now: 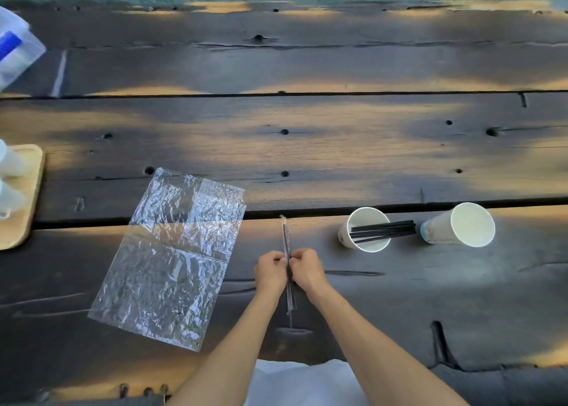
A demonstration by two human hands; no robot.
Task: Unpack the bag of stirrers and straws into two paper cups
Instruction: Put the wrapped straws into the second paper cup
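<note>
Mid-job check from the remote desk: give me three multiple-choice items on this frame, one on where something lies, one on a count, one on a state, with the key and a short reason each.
1. Where does the clear plastic bag lie?
A. left of the hands
B. inside a cup
C. right of both cups

2. How many paper cups stand on the table?
A. one
B. two
C. four

3. What is the state of the right-hand cup?
A. full of black sticks
B. crushed flat
C. empty

Key: 1 A, the bag lies flat to the left of the left hand and right hand, which pinch a wrapped bundle. 2 B, two white cups show. 3 C, only the left-hand cup holds black sticks.
</note>
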